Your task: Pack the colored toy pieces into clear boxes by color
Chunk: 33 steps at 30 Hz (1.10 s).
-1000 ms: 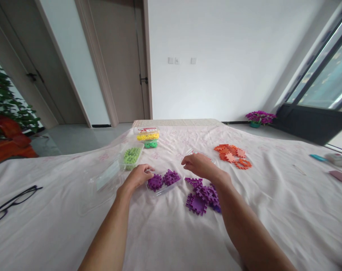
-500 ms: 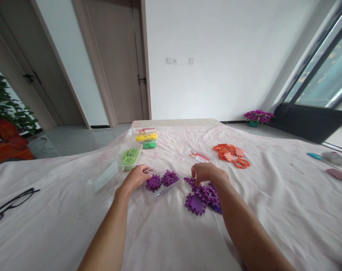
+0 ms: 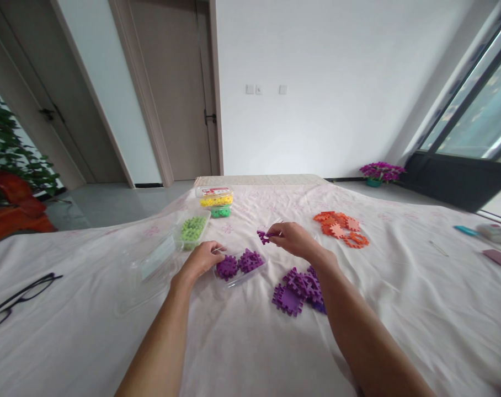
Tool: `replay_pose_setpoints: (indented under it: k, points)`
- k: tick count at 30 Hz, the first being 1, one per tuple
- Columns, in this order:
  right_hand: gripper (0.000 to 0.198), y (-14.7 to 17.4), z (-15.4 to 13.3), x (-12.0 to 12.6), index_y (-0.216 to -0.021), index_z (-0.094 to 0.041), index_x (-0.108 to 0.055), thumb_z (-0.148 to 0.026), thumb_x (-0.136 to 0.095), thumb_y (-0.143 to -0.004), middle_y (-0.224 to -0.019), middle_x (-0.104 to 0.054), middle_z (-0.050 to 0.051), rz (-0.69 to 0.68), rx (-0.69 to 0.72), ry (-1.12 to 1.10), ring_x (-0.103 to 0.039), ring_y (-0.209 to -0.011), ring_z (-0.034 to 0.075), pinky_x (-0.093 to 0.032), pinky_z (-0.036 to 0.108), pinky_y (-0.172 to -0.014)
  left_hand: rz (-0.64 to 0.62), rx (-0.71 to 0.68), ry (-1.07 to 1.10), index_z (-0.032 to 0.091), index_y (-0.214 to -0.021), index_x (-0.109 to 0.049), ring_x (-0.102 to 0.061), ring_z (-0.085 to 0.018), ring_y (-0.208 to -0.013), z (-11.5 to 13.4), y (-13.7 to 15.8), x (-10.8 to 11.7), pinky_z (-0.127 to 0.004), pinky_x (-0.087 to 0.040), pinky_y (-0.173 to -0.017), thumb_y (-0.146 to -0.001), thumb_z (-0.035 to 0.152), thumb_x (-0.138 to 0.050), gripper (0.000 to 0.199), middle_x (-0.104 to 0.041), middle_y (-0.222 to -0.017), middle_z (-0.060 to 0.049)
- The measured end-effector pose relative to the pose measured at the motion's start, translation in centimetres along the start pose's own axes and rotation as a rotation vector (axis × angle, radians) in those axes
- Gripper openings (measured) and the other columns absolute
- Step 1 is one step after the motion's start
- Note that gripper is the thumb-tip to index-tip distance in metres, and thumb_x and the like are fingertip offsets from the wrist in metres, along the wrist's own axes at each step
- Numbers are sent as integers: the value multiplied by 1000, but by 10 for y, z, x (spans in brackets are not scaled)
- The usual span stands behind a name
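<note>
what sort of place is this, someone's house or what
Probably a room in a home: there are wood-toned interior doors, a pot of purple flowers on the floor near the window, and a patterned cloth spread under the toy-like pieces.

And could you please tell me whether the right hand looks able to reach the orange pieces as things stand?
Probably yes: the orange pieces lie uncovered in the open near the right hand, though it holds a purple piece.
</note>
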State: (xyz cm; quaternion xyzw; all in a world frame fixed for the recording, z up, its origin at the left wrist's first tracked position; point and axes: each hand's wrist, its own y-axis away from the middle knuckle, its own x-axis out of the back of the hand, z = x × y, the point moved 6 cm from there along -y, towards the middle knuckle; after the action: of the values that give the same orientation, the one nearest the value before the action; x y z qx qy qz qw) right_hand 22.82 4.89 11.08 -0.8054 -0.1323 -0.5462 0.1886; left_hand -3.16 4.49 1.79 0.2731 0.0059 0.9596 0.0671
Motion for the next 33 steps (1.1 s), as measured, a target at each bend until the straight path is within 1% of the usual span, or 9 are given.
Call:
replay_pose_setpoints:
  k: [3,6,9,14,17,21,28,31,33]
  points:
    - [25,-1,-9,-6,-95,-24,-74,-19,-53,-83,-91,-73,1,-21,83,-24,-64,-83,15,-40,22,-70,-4,-3,2,13,-98,-71,-65,-20,-80,1,0,0,-27,-46,-71,-66,28,-66,35,-72,-87,-7]
    - [30,-1,-10,-12,-96,-23,-75,-14,-52,-80,-93,-74,1,-89,121,-52,-64,-85,15,-41,22,-73,-8,-5,3,13,-98,-71,-65,-20,-81,1,0,0,-27,-46,-71,-67,28,-65,35,-72,-87,-7]
    - [30,0,-5,-14,-98,-22,-75,-15,-53,-79,-90,-74,1,-144,101,-81,-64,-80,15,-42,23,-71,-4,-4,-4,14,-97,-71,-65,-20,-80,0,-1,0,-27,-46,-70,-66,29,-66,35,-72,-86,-6]
    - [27,3,-1,-15,-100,-22,-75,-22,-58,-79,-84,-73,2,-221,78,-141,-62,-75,17,-43,25,-70,-2,-11,-5,14,-97,-71,-65,-20,-80,-3,-2,0,-27,-46,-70,-66,30,-66,35,-72,-86,-7]
    - [26,5,-1,-15,-100,-22,-76,-26,-57,-81,-79,-72,1,-234,52,-182,-61,-73,18,-43,26,-69,0,-14,-5,13,-97,-71,-65,-20,-81,-2,-2,0,-27,-46,-70,-66,30,-67,35,-72,-86,-7]
    - [26,6,-1,-14,-98,-23,-76,-29,-59,-80,-77,-72,1,-245,50,-203,-59,-70,17,-43,26,-67,0,-12,-1,13,-97,-71,-65,-20,-80,0,-1,0,-26,-46,-70,-66,30,-67,35,-72,-84,-6]
    - [26,6,-1,-15,-98,-23,-76,-27,-63,-76,-74,-70,-3,-270,64,-199,-57,-67,15,-40,24,-63,-3,-11,-11,14,-97,-71,-65,-20,-79,1,0,1,-26,-46,-69,-66,30,-66,35,-72,-85,-6]
    - [23,5,-2,-14,-93,-22,-76,-28,-61,-78,-72,-70,-2,-259,69,-172,-57,-66,15,-39,24,-62,-7,-12,-6,14,-98,-70,-65,-20,-79,-2,-1,0,-26,-46,-69,-67,29,-66,36,-72,-85,-6]
    - [22,4,-2,-13,-87,-20,-76,-30,-56,-82,-71,-69,0,-219,73,-140,-57,-65,14,-38,24,-61,-3,-13,-21,14,-98,-70,-65,-20,-78,-3,-1,0,-26,-46,-69,-66,29,-66,35,-71,-84,-6]
